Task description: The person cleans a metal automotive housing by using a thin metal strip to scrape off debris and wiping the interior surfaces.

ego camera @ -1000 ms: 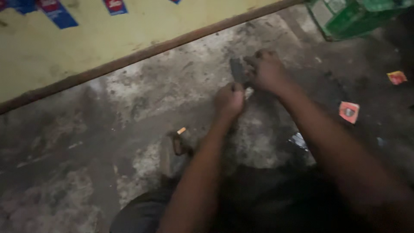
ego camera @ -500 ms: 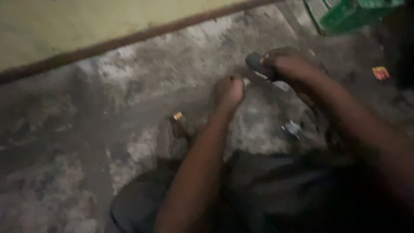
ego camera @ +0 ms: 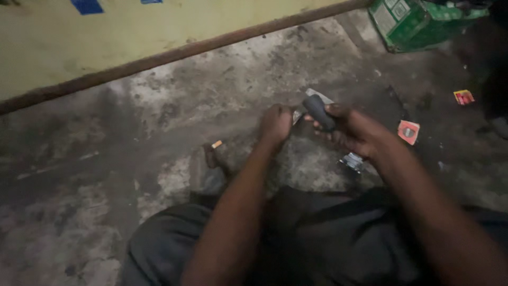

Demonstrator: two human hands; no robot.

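**Hands at work over a bare concrete floor**

A seated person's right hand [ego camera: 354,132] wraps its fingers around a short dark cylindrical handle [ego camera: 319,112], held just above the stained grey concrete floor [ego camera: 159,132]. The left hand [ego camera: 275,125] is curled shut beside the handle's tip; what it pinches cannot be told. A small silvery metal piece [ego camera: 352,161] lies near the right wrist, a green crate [ego camera: 418,24] well apart.

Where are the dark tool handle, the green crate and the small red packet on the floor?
dark tool handle [ego camera: 319,111], head view, on the middle of the rounded handle above the right hand's fingers.
green crate [ego camera: 418,24], head view, on its side wall.
small red packet [ego camera: 408,131], head view, on its centre.
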